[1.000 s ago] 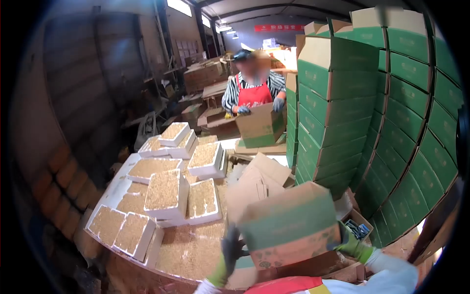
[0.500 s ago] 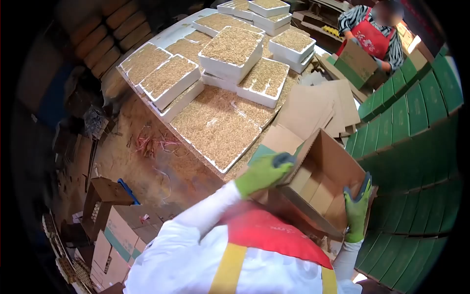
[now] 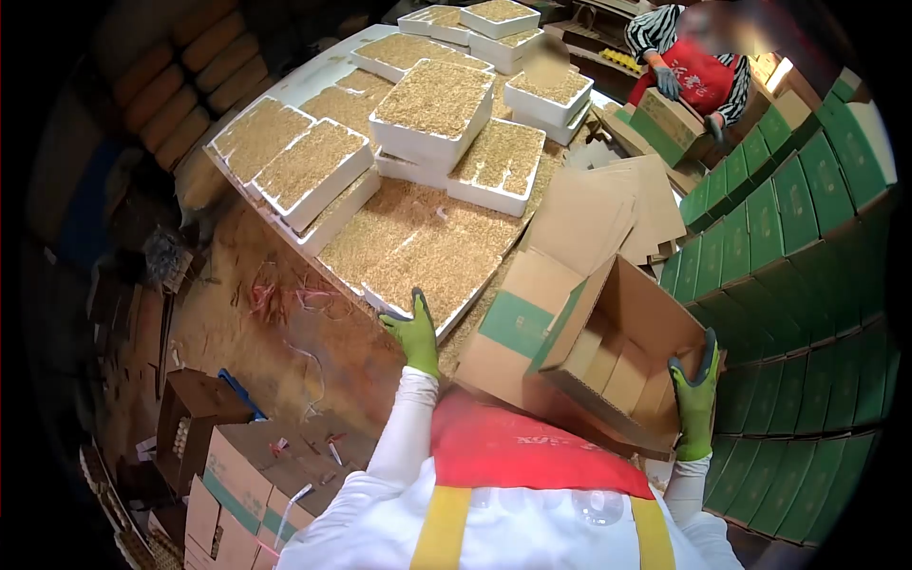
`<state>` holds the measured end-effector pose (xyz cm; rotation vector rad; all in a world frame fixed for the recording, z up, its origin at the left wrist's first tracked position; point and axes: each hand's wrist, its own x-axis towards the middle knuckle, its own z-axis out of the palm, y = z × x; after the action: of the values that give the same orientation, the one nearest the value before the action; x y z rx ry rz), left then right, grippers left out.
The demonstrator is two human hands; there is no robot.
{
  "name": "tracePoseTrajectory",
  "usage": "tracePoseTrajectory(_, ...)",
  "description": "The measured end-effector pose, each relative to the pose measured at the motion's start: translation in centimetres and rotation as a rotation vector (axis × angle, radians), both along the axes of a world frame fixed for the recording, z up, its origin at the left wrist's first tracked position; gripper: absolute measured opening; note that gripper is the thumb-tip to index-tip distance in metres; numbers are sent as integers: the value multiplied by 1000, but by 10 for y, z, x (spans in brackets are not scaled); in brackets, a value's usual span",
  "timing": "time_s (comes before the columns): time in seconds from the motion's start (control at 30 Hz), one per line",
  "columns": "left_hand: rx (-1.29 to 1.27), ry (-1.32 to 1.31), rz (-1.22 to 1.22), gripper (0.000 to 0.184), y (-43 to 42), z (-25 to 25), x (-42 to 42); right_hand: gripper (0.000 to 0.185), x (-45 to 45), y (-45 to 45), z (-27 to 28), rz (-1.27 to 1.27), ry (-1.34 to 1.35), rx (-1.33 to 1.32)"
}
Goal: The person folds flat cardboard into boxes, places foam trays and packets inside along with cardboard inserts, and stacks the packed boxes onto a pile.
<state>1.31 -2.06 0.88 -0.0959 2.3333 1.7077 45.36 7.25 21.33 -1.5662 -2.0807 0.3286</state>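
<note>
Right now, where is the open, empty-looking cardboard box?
In the head view, the open cardboard box is right of centre, next to the red apron, with the right hand at its right edge and the stacked green boxes farther right.

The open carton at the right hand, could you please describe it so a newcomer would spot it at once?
Find the wall of green boxes along the right. Left of it, just beyond the red apron, is the carton, the right hand at its edge. Unlike the flat cardboard behind, it stands open, brown inside showing.
</note>
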Motion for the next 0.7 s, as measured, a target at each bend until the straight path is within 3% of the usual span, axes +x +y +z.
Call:
tracePoseTrajectory(0.1,468,-196,86,104,-1,-25,-28,83,6,6,-9,29,5,38)
tracePoseTrajectory(0.17,718,-366,-13,40,-19,-18,-35,83,15,9,-19,33,104,87)
tracePoseTrajectory(0.2,767,-462,19,27,-20,5,-32,83,14,5,-15,28,66,155)
tracePoseTrajectory(0.3,857,-466,-195,38,-29,54,-34,79,-7,-6,14,2,45,326)
tracePoseTrajectory(0.37,784,-262,-348,44,-22,96,-39,73,-15,-8,33,83,177,341)
tracePoseTrajectory(0.4,565,-192,-347,47,-17,99,-55,69,-13,-7,33,113,203,341)
tracePoseTrajectory(0.47,673,-222,-537,50,-3,174,-47,60,-8,-2,34,194,247,335)
tracePoseTrajectory(0.5,699,-161,-606,51,4,191,-45,52,-11,-4,30,187,435,209)
tracePoseTrajectory(0.57,643,-176,-716,53,26,224,-40,51,-11,-4,28,207,461,112)
tracePoseTrajectory(0.63,597,-5,-925,48,42,247,-28,49,-13,-6,30,242,489,49)
tracePoseTrajectory(0.7,566,126,-1115,45,57,268,-4,48,-12,-1,18,218,738,-28)
